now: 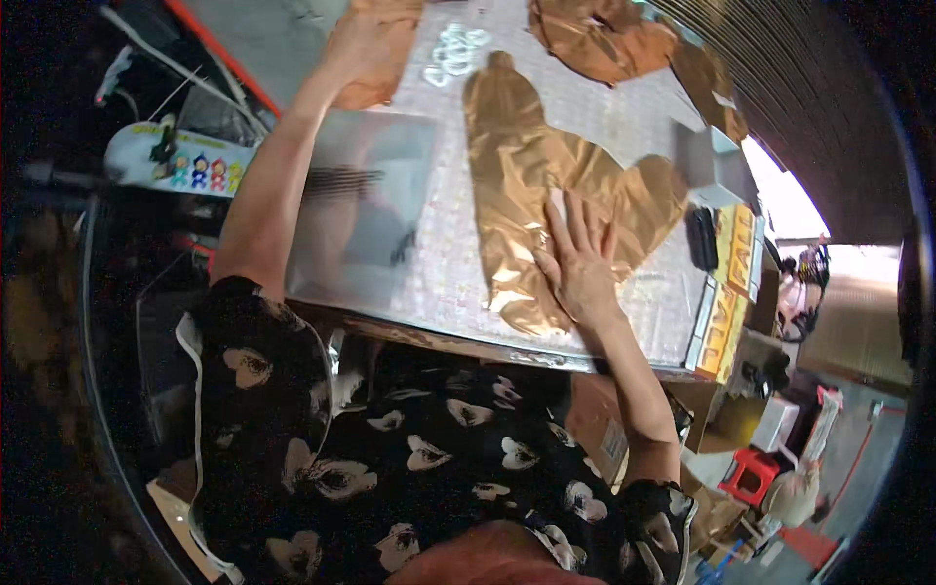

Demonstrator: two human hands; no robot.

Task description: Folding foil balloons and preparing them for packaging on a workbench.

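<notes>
A flat, shiny gold foil balloon, uninflated and with rounded lobes, lies on the pale patterned tabletop. Across its lower right part my right hand rests palm down, fingers spread. My left hand reaches to the far left of the table, over another copper-coloured foil piece; its fingers are blurred and partly cut off by the upper edge, so their grip is unclear. Beneath my left forearm lies a stack of clear plastic sheets or bags. Beside the balloon's tip sits a small pile of white loops.
More copper foil pieces lie along the far side. At the right edge stand a grey open box, a black object and yellow boxes. A white board with cartoon figures is at left; a red stool stands on the floor.
</notes>
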